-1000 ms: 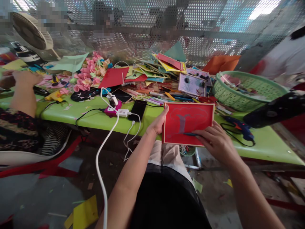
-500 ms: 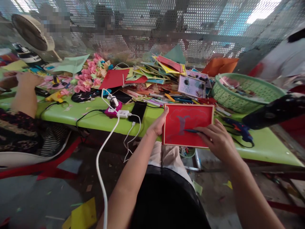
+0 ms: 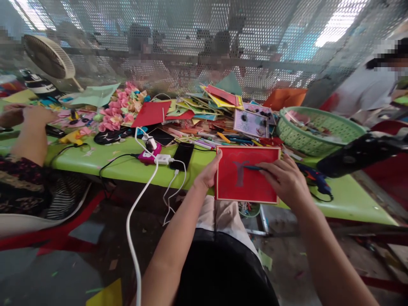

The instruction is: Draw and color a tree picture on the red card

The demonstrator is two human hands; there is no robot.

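A red framed board with a pale wooden edge rests at the table's front edge, above my lap. My left hand grips its left side, thumb on the front. Drawn on the red face is a tree with a greyish-purple trunk and a faint outline of a crown. My right hand is closed on a dark blue pencil-like drawing tool, whose tip is at the upper right of the trunk. I cannot make out exactly which kind of tool it is.
Behind the board lie loose pens, coloured paper sheets and pink paper flowers. A green basket and a blue glue gun are on the right. A phone, purple power adapter and white cable lie left. Another person's arm is far left.
The tool's tip has moved up from the lower trunk to the trunk's upper right. My left hand still holds the board. The whole view has shifted slightly.
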